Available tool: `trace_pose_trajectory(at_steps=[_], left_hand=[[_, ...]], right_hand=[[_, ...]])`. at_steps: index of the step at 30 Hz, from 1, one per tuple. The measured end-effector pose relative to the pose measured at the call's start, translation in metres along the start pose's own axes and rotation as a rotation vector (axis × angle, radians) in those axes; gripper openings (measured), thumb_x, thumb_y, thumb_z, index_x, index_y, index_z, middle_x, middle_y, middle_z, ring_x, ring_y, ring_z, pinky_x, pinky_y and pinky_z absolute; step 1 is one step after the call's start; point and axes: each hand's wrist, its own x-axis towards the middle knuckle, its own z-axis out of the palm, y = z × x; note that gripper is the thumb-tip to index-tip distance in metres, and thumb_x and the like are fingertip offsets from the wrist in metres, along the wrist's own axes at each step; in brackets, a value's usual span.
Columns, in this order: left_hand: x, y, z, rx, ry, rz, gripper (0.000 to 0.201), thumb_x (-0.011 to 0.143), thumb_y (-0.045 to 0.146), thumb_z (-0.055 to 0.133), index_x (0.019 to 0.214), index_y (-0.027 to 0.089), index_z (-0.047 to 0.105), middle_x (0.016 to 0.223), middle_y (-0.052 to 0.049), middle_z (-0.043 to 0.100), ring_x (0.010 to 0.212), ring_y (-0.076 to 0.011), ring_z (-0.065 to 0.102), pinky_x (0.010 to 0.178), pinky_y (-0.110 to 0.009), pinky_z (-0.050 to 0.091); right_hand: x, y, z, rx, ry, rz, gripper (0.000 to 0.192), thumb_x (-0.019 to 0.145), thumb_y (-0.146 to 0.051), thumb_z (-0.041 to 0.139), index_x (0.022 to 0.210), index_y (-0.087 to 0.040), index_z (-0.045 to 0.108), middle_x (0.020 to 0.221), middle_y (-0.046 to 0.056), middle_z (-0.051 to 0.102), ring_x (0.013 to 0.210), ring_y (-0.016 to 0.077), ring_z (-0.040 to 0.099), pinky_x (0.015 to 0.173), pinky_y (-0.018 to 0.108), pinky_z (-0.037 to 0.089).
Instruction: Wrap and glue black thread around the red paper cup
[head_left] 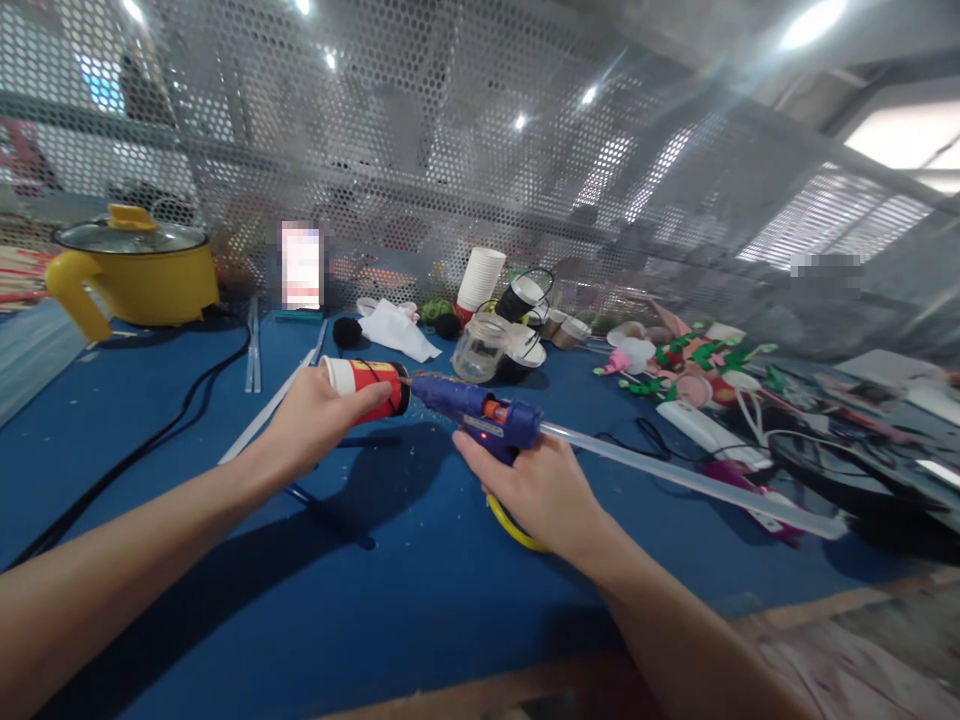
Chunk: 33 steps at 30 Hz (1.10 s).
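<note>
My left hand [319,420] is closed around a paper cup [365,385], red and white with a black end, tipped on its side above the table. In my right hand [544,490] is a blue glue gun [480,405], its small red light lit. A long translucent glue stick [690,480] runs out of its back toward the right. The gun's nozzle is at the black end of the cup; whether it touches I cannot tell. Below my right hand a yellow ring-shaped thing [517,527] lies partly hidden.
A yellow electric pot [150,280] stands at the back left, its black cord crossing the blue table [300,620]. Behind are a lit phone [301,270], a glass jar [480,348] and stacked paper cups [481,280]. A white power strip [709,435] and craft flowers [675,360] lie right.
</note>
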Motion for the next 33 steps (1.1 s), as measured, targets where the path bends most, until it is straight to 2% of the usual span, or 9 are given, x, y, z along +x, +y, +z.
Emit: trace_pose_trajectory(at_steps=[6,10,14,20,26,29,33], left_hand=[[-0.001,0.000,0.000,-0.010,0.014,-0.072,0.018,0.063,0.030,0.060,0.058,0.013,0.060,0.031,0.009,0.030,0.029,-0.0033,0.020,0.029,-0.018,0.012],[-0.001,0.001,0.001,-0.072,0.003,-0.085,0.016,0.062,0.028,0.062,0.062,0.012,0.063,0.035,0.007,0.040,0.032,-0.0040,0.027,0.031,-0.017,0.018],[0.001,0.000,0.001,-0.108,-0.001,-0.078,0.017,0.061,0.029,0.062,0.067,0.013,0.064,0.039,0.006,0.045,0.034,-0.0043,0.031,0.031,-0.017,0.020],[0.000,-0.002,-0.001,-0.016,0.014,-0.097,0.020,0.062,0.034,0.062,0.063,0.014,0.064,0.030,0.008,0.032,0.027,-0.0043,0.021,0.028,-0.020,0.012],[-0.001,0.000,-0.001,-0.061,0.008,-0.101,0.019,0.061,0.033,0.063,0.055,0.015,0.061,0.028,0.008,0.033,0.027,-0.0041,0.023,0.030,-0.020,0.016],[0.001,-0.004,0.000,-0.162,0.000,-0.111,0.015,0.059,0.030,0.064,0.058,0.015,0.063,0.032,0.006,0.041,0.030,-0.0062,0.033,0.033,-0.020,0.023],[0.006,-0.013,0.001,-0.281,-0.032,-0.132,0.020,0.057,0.032,0.066,0.066,0.014,0.066,0.047,0.000,0.058,0.041,-0.0116,0.049,0.038,-0.021,0.031]], right_hand=[[-0.001,-0.002,0.004,0.019,0.067,-0.002,0.017,0.076,-0.028,0.047,0.074,-0.018,0.061,0.075,0.009,0.065,0.074,0.0226,0.061,0.070,0.035,0.049],[-0.005,0.001,0.007,-0.073,0.093,0.001,0.019,0.075,-0.030,0.048,0.078,-0.018,0.062,0.076,0.010,0.065,0.082,0.0259,0.060,0.073,0.039,0.048],[-0.007,0.002,0.007,-0.110,0.063,0.002,0.019,0.076,-0.029,0.047,0.080,-0.018,0.062,0.077,0.010,0.065,0.083,0.0257,0.060,0.073,0.038,0.048],[-0.007,-0.001,0.007,-0.096,0.066,0.014,0.018,0.075,-0.030,0.048,0.078,-0.019,0.062,0.073,0.009,0.065,0.083,0.0255,0.060,0.073,0.038,0.048],[-0.004,-0.005,0.003,-0.037,0.036,0.038,0.017,0.075,-0.029,0.047,0.071,-0.019,0.060,0.071,0.009,0.064,0.070,0.0220,0.061,0.067,0.034,0.049],[-0.004,-0.008,0.001,-0.008,0.026,0.051,0.016,0.075,-0.028,0.047,0.070,-0.019,0.059,0.067,0.007,0.063,0.063,0.0194,0.060,0.062,0.031,0.049],[-0.004,-0.009,0.000,-0.007,0.016,0.063,0.016,0.076,-0.027,0.046,0.071,-0.019,0.059,0.064,0.006,0.061,0.059,0.0176,0.059,0.058,0.029,0.048]])
